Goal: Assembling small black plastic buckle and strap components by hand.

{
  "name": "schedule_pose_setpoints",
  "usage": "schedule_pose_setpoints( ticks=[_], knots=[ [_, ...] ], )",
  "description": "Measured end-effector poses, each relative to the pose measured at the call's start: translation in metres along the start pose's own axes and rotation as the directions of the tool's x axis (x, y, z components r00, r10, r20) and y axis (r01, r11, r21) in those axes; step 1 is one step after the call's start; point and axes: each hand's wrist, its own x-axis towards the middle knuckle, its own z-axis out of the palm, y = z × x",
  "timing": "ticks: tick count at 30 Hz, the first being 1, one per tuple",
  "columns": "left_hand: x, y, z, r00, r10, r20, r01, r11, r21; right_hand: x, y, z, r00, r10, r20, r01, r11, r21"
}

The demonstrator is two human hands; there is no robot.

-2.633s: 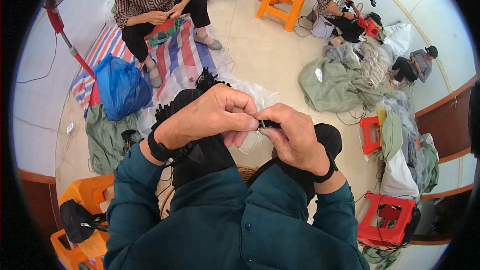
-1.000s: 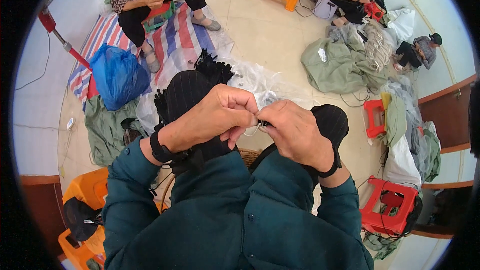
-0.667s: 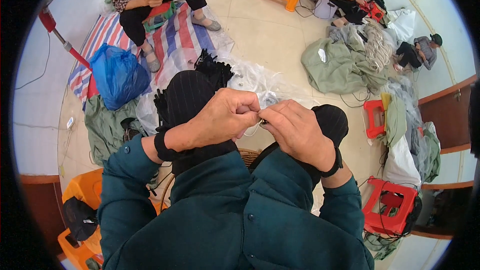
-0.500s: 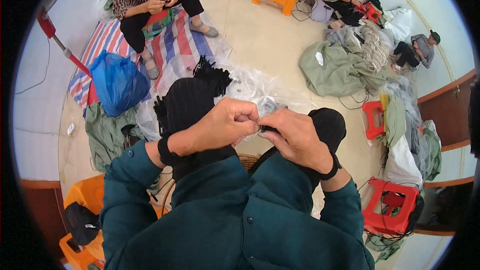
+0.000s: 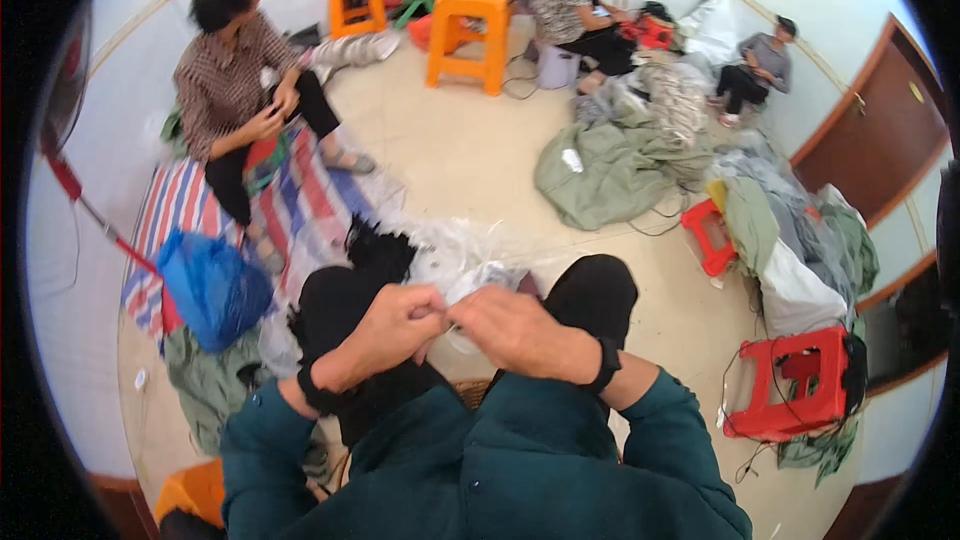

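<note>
My left hand [image 5: 392, 332] and my right hand [image 5: 525, 335] meet above my lap, their fingertips pinched together. What they hold between them is too small and too covered by the fingers to make out. Just beyond my left knee lies a heap of thin black pieces [image 5: 380, 252]. Clear plastic sheeting [image 5: 455, 248] spreads over the floor beyond both hands. Part of a wicker basket [image 5: 471, 393] shows between my thighs, below the hands.
A blue plastic bag [image 5: 213, 290] sits at left on a striped sheet [image 5: 185, 205], near a seated person [image 5: 240, 90]. Green fabric [image 5: 600, 180] lies ahead to the right. Red stools [image 5: 795, 385] stand at right, an orange stool [image 5: 470, 40] at the back. Several other people sit farther off.
My view has tilted up, showing more of the room's far side. My hands stay pinched together; the small black piece seen at the right fingers before is now hidden. The seated person's head has come into view.
</note>
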Motion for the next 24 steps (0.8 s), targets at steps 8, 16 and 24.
schedule_pose_setpoints(
  ticks=[8,16,24],
  knots=[
    [-0.003,0.011,-0.005,0.942,-0.233,0.243,0.252,0.966,-0.050,-0.002,-0.009,0.001,0.975,-0.196,0.105,0.220,0.920,-0.324],
    [-0.006,0.009,0.001,0.948,-0.198,0.249,0.225,0.971,-0.086,-0.009,-0.015,-0.013,0.985,-0.146,0.088,0.162,0.963,-0.214],
    [-0.010,-0.002,0.004,0.971,-0.167,0.168,0.198,0.961,-0.191,-0.013,-0.012,-0.001,0.995,0.094,0.019,-0.095,0.976,0.195]
  ],
)
